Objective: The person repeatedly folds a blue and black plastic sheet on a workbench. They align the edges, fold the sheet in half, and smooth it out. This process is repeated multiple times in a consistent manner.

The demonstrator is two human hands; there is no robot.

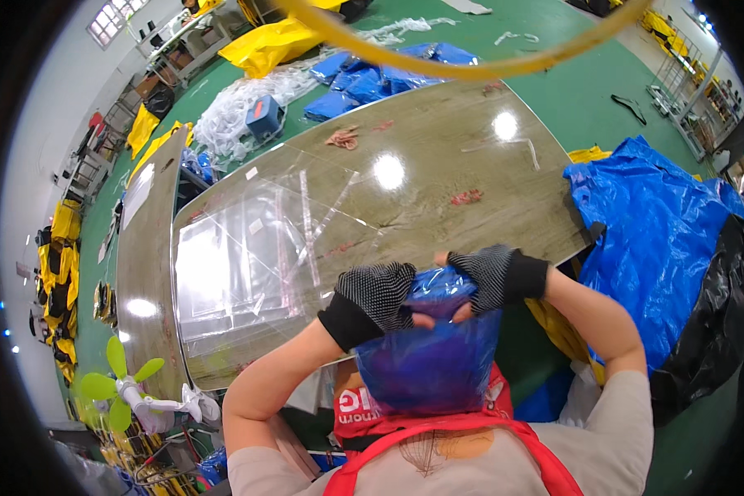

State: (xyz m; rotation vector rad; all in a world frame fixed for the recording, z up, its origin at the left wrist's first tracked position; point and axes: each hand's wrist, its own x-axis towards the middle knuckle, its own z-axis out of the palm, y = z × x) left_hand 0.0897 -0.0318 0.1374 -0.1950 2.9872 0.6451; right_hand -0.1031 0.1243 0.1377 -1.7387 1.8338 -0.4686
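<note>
A blue folded plastic item in a clear bag (428, 360) hangs upright in front of my red apron (364, 413), at the near table edge. On its left upper side, my left hand (379, 294) is closed on the bag, in a dotted grey fingerless glove with a black cuff. My right hand (489, 277), gloved the same way, grips the bag's upper right. Crumpled blue wrap bulges between both hands. What lies behind the fingers is hidden. Flat clear plastic bags (302, 285) lie on the wood-patterned table (438, 174), left of my left hand.
Right of the table heaps a large blue and black sheet (649, 223). Blue packages (360, 87), white plastic scraps (223, 116) and a blue box (264, 117) sit on the green floor beyond. A green-bladed fan (124, 382) stands at near left. A yellow hoop (471, 66) crosses the top.
</note>
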